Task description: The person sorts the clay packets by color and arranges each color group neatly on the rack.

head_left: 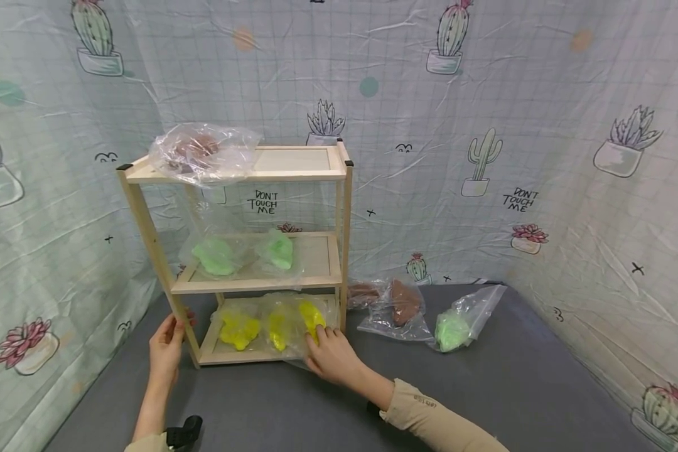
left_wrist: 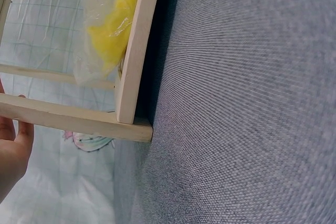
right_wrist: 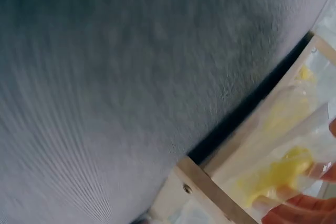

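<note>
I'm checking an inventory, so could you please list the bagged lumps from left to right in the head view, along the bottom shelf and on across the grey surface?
First yellow lump, second yellow lump, third yellow lump, first brown lump, second brown lump, green lump.

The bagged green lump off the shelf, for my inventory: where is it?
In the head view, the green lump lies on the table, right of the shelf, beside a bagged brown lump.
</note>
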`<action>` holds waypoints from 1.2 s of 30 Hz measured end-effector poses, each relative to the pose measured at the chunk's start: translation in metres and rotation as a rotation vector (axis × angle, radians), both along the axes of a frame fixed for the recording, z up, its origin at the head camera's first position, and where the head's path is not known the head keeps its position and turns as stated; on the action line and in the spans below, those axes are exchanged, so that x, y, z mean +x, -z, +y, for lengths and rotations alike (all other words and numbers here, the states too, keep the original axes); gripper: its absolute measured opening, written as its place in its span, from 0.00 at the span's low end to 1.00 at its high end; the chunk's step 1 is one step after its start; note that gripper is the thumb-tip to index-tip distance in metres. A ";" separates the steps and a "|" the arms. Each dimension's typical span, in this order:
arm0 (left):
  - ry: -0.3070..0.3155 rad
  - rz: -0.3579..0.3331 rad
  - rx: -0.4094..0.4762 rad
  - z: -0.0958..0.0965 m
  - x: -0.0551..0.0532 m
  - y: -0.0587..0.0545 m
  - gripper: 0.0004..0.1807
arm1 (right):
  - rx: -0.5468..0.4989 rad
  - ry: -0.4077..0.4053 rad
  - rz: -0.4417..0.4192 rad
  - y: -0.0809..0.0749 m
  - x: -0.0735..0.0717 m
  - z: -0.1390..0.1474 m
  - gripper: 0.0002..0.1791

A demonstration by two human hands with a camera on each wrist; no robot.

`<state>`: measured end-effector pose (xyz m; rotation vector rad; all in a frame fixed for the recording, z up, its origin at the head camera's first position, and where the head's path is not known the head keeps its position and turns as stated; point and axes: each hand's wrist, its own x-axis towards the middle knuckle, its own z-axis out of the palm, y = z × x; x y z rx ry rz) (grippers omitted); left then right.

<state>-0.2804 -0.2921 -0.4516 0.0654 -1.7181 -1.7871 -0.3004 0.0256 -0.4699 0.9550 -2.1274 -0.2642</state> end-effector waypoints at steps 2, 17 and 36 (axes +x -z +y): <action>-0.004 0.002 -0.006 0.001 0.000 0.000 0.16 | -0.034 0.009 -0.021 0.001 0.001 -0.001 0.19; -0.004 0.003 -0.009 0.002 -0.003 0.003 0.16 | 0.231 0.144 -0.396 -0.009 0.009 0.000 0.34; 0.017 -0.008 0.032 -0.002 -0.003 0.002 0.15 | 0.064 -0.108 -0.486 -0.019 0.020 0.024 0.26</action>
